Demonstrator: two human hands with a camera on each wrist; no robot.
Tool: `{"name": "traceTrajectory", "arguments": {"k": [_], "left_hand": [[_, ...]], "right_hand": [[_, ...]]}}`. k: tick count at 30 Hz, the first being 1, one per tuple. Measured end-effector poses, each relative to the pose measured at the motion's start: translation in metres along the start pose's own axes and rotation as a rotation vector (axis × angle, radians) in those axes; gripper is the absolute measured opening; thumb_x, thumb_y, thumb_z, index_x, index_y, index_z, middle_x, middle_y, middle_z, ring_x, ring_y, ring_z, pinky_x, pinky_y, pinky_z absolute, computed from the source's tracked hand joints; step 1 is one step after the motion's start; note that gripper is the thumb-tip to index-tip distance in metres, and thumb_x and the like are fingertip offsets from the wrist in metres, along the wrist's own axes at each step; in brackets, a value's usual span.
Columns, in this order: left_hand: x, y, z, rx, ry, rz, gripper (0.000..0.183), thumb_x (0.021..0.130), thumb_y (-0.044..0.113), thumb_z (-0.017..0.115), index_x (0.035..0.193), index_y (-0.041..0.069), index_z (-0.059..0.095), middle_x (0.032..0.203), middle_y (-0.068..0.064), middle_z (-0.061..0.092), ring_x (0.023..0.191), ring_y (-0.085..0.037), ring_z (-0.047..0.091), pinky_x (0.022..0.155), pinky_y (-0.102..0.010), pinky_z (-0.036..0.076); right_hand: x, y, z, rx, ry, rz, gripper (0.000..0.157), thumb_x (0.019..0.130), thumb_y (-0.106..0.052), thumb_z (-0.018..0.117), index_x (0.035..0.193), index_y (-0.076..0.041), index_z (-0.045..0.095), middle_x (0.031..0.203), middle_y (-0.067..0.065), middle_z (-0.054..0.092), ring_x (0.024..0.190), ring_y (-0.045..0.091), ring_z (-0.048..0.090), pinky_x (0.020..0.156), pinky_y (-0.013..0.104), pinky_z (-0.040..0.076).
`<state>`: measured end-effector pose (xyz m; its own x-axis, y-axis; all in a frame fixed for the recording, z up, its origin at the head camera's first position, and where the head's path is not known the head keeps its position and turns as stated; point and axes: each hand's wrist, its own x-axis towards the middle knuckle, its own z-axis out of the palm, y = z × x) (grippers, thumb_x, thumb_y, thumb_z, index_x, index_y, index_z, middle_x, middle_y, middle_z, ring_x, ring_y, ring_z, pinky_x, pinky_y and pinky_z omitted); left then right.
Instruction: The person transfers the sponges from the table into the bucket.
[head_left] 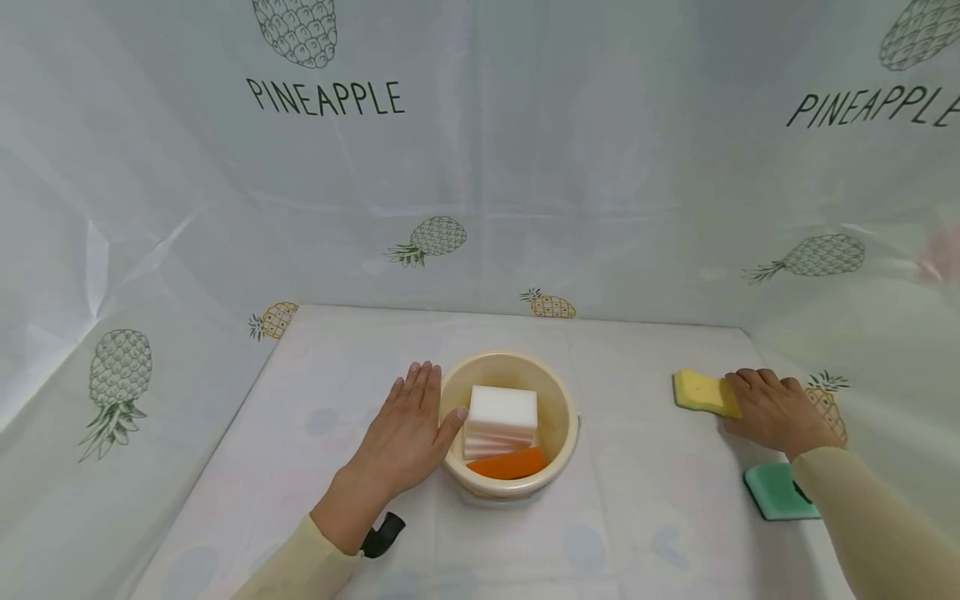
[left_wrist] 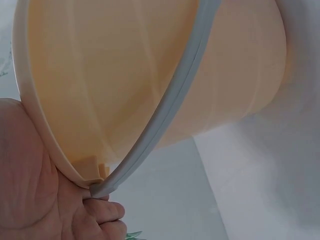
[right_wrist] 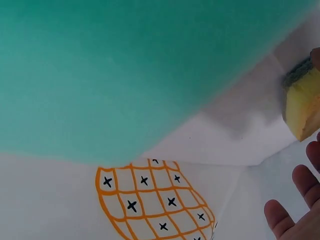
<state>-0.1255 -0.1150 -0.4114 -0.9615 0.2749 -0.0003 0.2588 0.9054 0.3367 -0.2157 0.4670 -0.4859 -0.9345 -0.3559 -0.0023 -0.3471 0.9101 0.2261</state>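
Note:
A cream bucket [head_left: 567,417] stands at mid-table with a stack of white sponge-like blocks [head_left: 504,407] and an orange block [head_left: 508,463] inside. My left hand [head_left: 405,433] lies along its left rim, fingers straight and thumb at the rim. Seen from the left wrist, the palm touches the rim near the end of the bucket's pale handle [left_wrist: 165,107]. Over at the right, my right hand [head_left: 780,410] pinches a yellow sponge [head_left: 705,392] with a dark green underside between thumb and fingers.
A green sponge [head_left: 772,492] with a dark edge lies below the right forearm; it looms blurred across the right wrist view. Pineapple-printed sheeting [head_left: 585,175] rises behind and beside the white table [head_left: 360,333].

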Motion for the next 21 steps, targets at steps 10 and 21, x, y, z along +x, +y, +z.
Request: {"name": "traceTrajectory", "arguments": {"k": [10, 21], "left_hand": [[0.0, 0.001, -0.001, -0.002, 0.003, 0.001, 0.082, 0.113, 0.055, 0.035, 0.166, -0.006, 0.018, 0.174, -0.025, 0.018, 0.164, -0.039, 0.011, 0.133, -0.056, 0.013], [0.0, 0.001, 0.0, -0.003, 0.011, 0.001, 0.082, 0.113, 0.054, 0.035, 0.166, -0.006, 0.019, 0.174, -0.025, 0.019, 0.164, -0.039, 0.012, 0.132, -0.056, 0.014]], "right_hand": [[0.002, 0.0, 0.006, 0.046, -0.015, 0.038, 0.081, 0.088, -0.045, 0.08, 0.142, 0.008, 0.05, 0.14, 0.03, 0.053, 0.126, 0.052, 0.049, 0.096, 0.072, 0.043], [0.007, 0.004, -0.005, 0.177, -0.114, 0.128, 0.081, 0.086, -0.041, 0.084, 0.138, 0.011, 0.049, 0.137, 0.037, 0.05, 0.123, 0.059, 0.044, 0.098, 0.077, 0.039]]}}
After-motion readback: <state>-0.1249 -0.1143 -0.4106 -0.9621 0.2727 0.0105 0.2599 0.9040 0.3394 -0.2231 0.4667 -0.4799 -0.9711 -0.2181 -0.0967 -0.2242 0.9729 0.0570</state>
